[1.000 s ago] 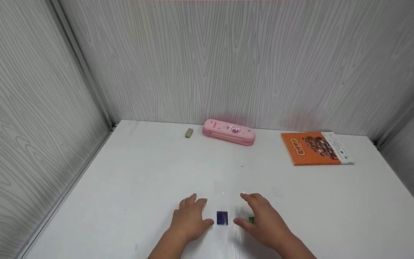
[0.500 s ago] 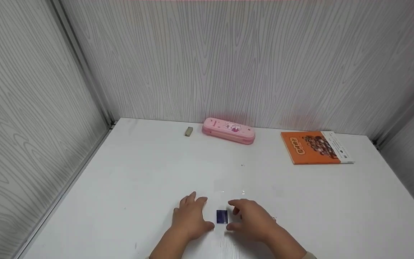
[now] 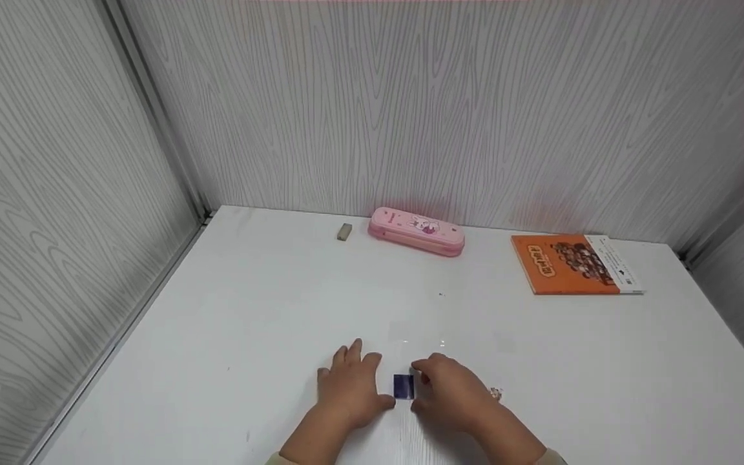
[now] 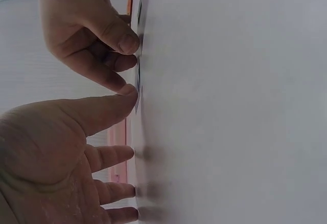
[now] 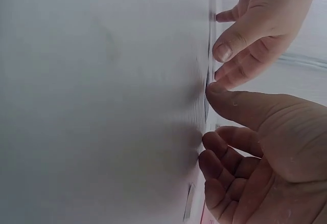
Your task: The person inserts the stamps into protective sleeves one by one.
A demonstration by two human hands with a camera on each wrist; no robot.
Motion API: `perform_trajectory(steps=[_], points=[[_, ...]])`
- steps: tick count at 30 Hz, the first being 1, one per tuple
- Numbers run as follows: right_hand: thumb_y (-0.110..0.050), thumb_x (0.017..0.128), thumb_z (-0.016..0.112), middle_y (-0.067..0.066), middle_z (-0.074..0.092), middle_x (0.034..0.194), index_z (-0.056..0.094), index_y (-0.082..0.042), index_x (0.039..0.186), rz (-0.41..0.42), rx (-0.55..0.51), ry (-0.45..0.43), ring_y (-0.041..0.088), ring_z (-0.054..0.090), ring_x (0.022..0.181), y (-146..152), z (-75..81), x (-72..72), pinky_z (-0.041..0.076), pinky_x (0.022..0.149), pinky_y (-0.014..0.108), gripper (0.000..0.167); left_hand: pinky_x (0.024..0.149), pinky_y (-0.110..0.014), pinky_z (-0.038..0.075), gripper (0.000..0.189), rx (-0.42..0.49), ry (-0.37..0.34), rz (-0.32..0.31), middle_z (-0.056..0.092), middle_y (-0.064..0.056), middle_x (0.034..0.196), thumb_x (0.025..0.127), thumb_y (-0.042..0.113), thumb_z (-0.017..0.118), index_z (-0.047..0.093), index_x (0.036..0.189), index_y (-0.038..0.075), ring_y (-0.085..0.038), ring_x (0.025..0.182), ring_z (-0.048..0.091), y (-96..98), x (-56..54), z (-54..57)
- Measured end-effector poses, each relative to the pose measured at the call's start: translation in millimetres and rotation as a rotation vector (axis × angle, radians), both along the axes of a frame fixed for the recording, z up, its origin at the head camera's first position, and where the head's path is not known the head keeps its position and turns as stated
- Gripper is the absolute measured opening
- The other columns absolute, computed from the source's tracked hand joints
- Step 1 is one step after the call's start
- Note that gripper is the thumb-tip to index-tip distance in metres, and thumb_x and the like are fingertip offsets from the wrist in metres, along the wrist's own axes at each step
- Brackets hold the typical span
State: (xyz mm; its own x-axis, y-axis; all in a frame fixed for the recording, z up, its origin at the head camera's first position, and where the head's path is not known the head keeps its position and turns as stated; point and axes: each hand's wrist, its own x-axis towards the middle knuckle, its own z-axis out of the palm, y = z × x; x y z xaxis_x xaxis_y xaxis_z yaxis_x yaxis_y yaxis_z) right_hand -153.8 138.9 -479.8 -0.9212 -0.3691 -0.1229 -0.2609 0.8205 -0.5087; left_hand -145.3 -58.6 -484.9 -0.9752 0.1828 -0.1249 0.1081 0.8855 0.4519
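Observation:
A small dark blue square piece point(image 3: 403, 387) lies flat on the white table between the two hands. My left hand point(image 3: 350, 389) rests beside it with spread, straight fingers, fingertips down at the table and the thumb tip by the piece's lower left corner. On the other side, my right hand point(image 3: 451, 392) has its index fingertip and thumb tip apart, at the square's right corners. The right wrist view shows that thumb point(image 5: 240, 104) right at the thin dark edge, with the other fingers bent. A small reddish patterned scrap point(image 3: 496, 393) shows just past the right hand.
A pink pencil case point(image 3: 416, 232) lies at the back wall, a small grey-beige block point(image 3: 344, 232) to its left. An orange book point(image 3: 569, 264) rests at the back right. Shiny clear spots point(image 3: 442, 343) lie beyond the hands. Panelled walls enclose the table's back and sides.
My right hand has moved left to the square, its thumb and index coming closer together. The green piece that showed beside it is now hidden; the reddish scrap has come into view.

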Motion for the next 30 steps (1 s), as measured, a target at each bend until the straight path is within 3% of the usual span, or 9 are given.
perform_trajectory(steps=[8,18,30], points=[[-0.016,0.081,0.091,-0.002,0.06,0.092,0.076,-0.002,0.117,0.027,-0.005,0.032,0.015,0.056,0.082,0.4,-2.0,-3.7,0.054,0.08,0.042,0.042,0.108,-0.077,0.035,0.076,-0.029,0.009,-0.008,0.04,-0.027,0.162,0.084,0.045,0.087,0.061,0.145,0.008,-0.051,0.149,0.035,3.8,-4.0,-1.1],[-0.016,0.083,0.09,-0.001,0.062,0.096,0.076,-0.005,0.12,-0.017,0.006,0.026,0.017,0.061,0.087,-5.9,-4.5,-2.7,0.056,0.084,0.044,0.04,0.107,-0.079,0.034,0.077,-0.057,0.002,0.018,0.039,-0.025,0.164,0.085,0.047,0.087,0.06,0.147,0.01,-0.05,0.15,0.034,4.1,-6.1,-1.1],[-0.007,0.082,0.088,-0.002,0.061,0.093,0.08,-0.006,0.109,-0.051,-0.059,0.02,0.017,0.061,0.086,-7.7,-8.9,-1.9,0.056,0.085,0.044,0.028,0.106,-0.081,0.032,0.079,-0.069,0.004,0.011,0.037,-0.027,0.164,0.086,0.046,0.086,0.057,0.149,0.008,-0.052,0.15,0.033,9.0,-5.7,-1.5]])
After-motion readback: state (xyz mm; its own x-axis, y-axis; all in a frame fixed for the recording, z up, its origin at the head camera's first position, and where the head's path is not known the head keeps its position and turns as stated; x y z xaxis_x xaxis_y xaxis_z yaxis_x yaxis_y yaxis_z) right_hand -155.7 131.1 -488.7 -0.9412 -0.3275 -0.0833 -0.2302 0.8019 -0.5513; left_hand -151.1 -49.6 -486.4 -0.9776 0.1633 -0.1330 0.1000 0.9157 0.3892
